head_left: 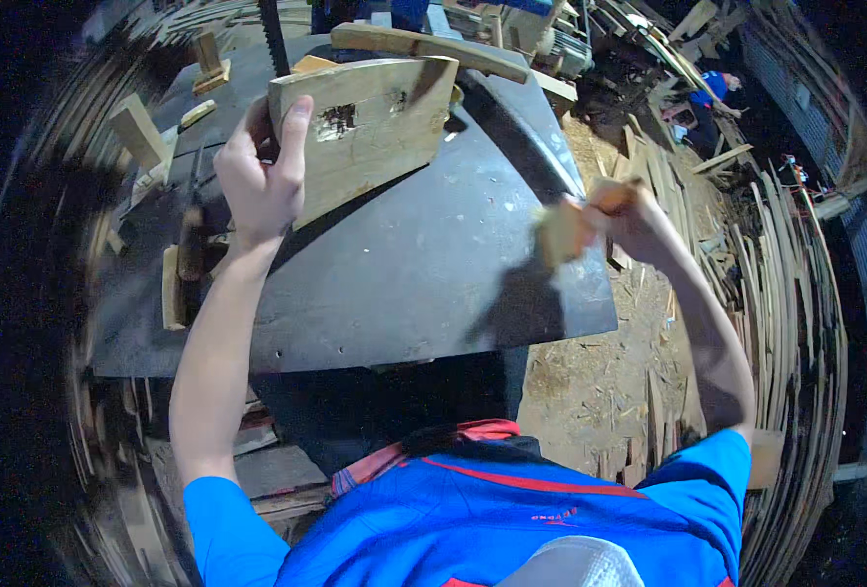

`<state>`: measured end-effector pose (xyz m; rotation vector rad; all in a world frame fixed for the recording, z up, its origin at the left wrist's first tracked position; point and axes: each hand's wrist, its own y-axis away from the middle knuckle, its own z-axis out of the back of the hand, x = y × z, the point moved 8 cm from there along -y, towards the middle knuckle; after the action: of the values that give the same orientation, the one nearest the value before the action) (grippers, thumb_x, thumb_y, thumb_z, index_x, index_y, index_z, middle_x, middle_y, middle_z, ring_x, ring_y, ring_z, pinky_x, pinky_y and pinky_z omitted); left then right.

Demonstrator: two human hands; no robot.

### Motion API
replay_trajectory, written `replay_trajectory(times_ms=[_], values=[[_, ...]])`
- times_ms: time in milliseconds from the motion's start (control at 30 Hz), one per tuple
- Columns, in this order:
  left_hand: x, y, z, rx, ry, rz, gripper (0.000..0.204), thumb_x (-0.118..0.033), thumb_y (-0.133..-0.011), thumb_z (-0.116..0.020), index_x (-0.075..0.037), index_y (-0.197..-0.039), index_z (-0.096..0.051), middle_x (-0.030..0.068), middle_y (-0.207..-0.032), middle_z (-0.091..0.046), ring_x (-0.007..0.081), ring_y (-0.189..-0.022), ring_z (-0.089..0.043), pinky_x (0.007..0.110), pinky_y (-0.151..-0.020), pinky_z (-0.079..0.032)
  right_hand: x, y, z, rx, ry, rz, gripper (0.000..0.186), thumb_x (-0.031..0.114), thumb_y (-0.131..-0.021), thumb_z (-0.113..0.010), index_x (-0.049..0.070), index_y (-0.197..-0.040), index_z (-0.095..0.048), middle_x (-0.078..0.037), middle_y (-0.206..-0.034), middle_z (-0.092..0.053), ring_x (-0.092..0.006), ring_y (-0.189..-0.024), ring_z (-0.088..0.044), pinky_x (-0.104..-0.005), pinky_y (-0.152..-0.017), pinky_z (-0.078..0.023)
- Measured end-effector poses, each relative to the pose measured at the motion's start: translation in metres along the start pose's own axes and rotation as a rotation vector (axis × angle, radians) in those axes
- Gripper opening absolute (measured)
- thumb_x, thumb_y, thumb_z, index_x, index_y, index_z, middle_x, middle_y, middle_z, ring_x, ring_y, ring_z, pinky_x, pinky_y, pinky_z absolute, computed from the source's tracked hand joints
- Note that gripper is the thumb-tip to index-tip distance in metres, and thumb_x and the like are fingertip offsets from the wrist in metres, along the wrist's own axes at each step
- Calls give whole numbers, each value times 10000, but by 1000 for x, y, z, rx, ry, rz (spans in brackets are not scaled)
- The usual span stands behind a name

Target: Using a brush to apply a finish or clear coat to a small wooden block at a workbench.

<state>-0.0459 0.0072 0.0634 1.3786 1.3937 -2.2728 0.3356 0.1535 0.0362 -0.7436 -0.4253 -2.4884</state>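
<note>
A light wooden board with two rough dark notches in its face stands tilted on its edge on the grey tabletop. My left hand grips its left end, thumb on the near face and fingers behind. Off to the right, over the table's edge, my right hand is closed round the handle of a wooden tool with a pale, blocky head. Motion smears that tool, so I cannot make out its exact kind. Its shadow falls on the tabletop below.
A long wooden bar lies behind the board, near an upright saw blade. Wood blocks and a dark-handled tool lie at left. Stacked planks line the right; another person is at far right.
</note>
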Motion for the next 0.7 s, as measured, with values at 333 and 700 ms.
replay_trajectory(times_ms=[333,700], values=[[-8,-2,-11,-1,41,-85,316,-265,-954,-676,48,-996,-681,72,-837,-706,103,-771,-611,253,-747,-487,32,74,64,-249,31,150,138,128,-988,-611,41,-882,-611,-6,-665,-629,-57,-536,-576,-226,-474,-451],[-10,-3,-18,-27,69,-141,302,-264,-972,-666,37,-941,-660,15,-762,-655,64,-690,-535,232,-640,-435,107,-64,-27,18,-202,324,245,255,-991,-640,26,-907,-622,-58,-752,-712,-98,-574,-659,-233,-470,-496]])
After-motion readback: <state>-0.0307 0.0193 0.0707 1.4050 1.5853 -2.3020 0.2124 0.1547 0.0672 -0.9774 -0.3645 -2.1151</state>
